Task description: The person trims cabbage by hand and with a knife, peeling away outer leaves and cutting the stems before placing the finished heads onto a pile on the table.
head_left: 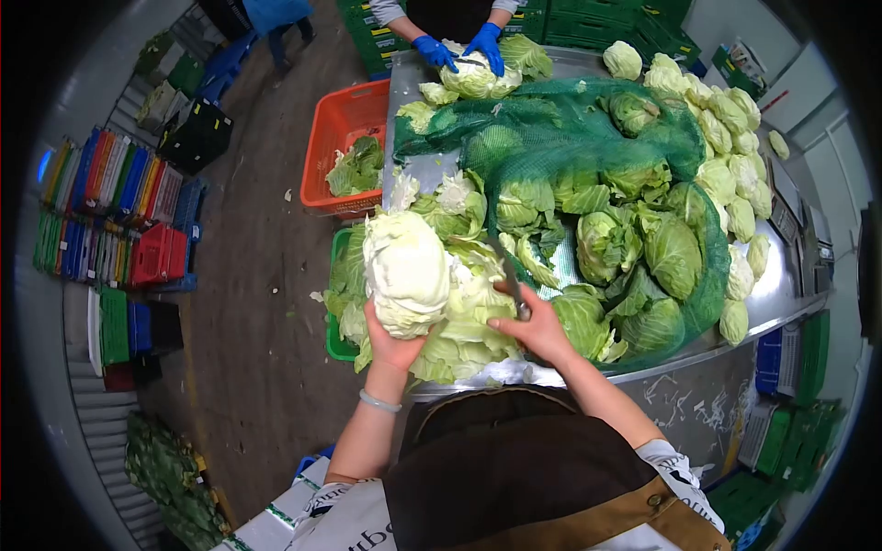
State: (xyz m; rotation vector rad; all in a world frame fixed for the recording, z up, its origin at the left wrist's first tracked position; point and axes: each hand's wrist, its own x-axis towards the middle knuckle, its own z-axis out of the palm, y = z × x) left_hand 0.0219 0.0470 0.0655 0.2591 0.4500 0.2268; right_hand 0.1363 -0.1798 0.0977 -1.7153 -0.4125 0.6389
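Observation:
In my left hand (395, 342) rests a pale, trimmed cabbage (406, 271), held up over the table's left edge with my fingers hidden beneath it. My right hand (537, 329) grips a knife (512, 275) by the handle, its blade pointing away from me. Loose outer cabbage leaves (478, 321) lie in a heap between my hands. Right of the knife, untrimmed green cabbages (675, 253) sit in and around an opened green net bag (560, 124).
Across the metal table (790, 289), a co-worker's blue-gloved hands (464, 53) are on another cabbage (478, 78). Pale trimmed cabbages (730, 174) pile up along the right side. An orange crate (317, 170) and a green crate (340, 342) holding leaves stand off the left edge.

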